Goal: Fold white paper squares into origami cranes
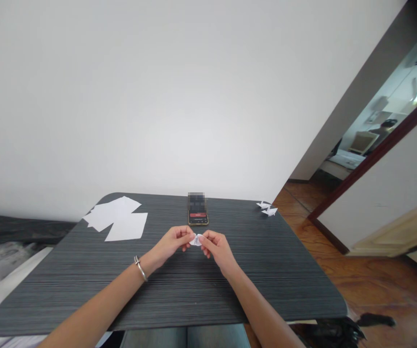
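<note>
Head camera: a small piece of folded white paper (196, 240) sits just below the centre of the frame, raised toward the viewer over the table and pinched between 2 hands. Left hand (175, 240): thumb and fingers closed on the paper's left end, the other fingers curled. Right hand (218, 246): thumb and forefinger closed on its right end, remaining fingers bent beneath. A silver bracelet (140, 268) circles the left wrist. Just above the hands in the frame lies a phone (198, 218), part of its screen pixelated. Left of centre, overlapping white sheets (126, 226) lie on the dark, streaked table (179, 299); toward its far right corner rest 2 folded paper figures (269, 211), close together. A pale wall (194, 96) fills the upper frame; at the right edge are a reddish-brown floor (371, 280) and, higher, an opening with a person (384, 130) in the room beyond.
</note>
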`<state>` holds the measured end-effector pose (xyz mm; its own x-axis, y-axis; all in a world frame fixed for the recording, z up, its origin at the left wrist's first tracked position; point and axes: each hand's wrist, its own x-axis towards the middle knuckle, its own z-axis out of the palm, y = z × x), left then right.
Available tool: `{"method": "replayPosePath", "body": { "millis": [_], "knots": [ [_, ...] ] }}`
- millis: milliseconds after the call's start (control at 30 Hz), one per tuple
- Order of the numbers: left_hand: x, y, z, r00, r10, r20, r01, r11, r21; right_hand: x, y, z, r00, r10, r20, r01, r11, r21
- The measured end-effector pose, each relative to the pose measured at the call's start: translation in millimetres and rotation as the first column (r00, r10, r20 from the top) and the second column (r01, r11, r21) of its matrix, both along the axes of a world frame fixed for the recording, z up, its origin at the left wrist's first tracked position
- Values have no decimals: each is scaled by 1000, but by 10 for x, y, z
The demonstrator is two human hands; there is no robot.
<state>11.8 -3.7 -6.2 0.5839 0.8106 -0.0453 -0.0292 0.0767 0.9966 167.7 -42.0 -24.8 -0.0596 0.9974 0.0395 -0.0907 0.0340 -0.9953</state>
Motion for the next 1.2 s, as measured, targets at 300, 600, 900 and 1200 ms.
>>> {"method": "replayPosePath", "body": {
  "millis": [300,600,900,1200],
  "knots": [
    [13,10,-8,1000,11,0,-11,999,32,-1,-9,14,999,-49,6,49,998,32],
    [0,24,23,1000,13,-6,-13,999,46,16,-23,35,997,-70,14,69,996,61],
    [-17,48,3,1000,18,-22,-17,999,34,29,-11,8,996,-91,7,90,994,66],
    [-32,37,31,997,-25,-70,23,999,-35,39,-2,-9,999,-47,-6,47,999,12]
  ]
}}
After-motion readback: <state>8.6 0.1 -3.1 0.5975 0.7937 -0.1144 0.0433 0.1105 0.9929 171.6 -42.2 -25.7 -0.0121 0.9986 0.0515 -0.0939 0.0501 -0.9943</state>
